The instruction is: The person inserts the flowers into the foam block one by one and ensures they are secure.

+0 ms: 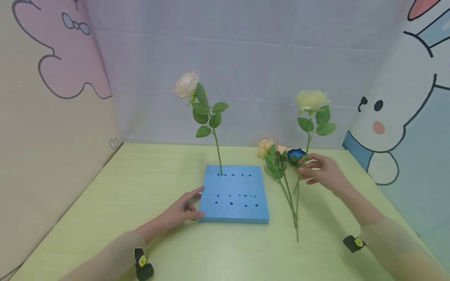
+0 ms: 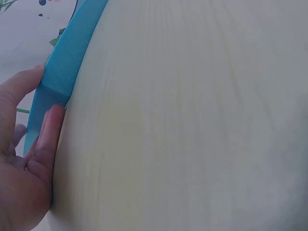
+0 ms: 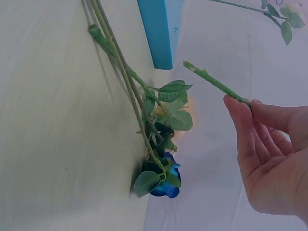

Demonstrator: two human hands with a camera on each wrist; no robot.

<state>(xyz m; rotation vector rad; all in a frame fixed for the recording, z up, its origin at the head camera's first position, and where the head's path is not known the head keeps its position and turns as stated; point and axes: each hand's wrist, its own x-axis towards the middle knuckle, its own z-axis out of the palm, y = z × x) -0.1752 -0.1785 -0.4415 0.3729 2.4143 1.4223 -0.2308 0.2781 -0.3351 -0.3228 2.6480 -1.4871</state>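
My right hand (image 1: 325,171) pinches the green stem of a pale yellow rose (image 1: 312,100) between thumb and fingertips, bloom up. In the right wrist view, the short cut end of this stem (image 3: 211,79) sticks out past the fingertips, clear of the table. A blue foam block (image 1: 237,187) with rows of small holes lies flat. A cream-pink rose (image 1: 187,84) stands in its back row, leaning left. Along the block's left side, my left hand (image 1: 179,210) rests its fingertips, index extended near the middle and thumb by the front corner.
Right of the block lie several roses, among them a peach rose (image 1: 264,148) and a blue rose (image 1: 296,153), stems toward the front. The pale green table (image 1: 158,171) meets a white cloth backdrop (image 1: 242,78); cartoon panels flank both sides.
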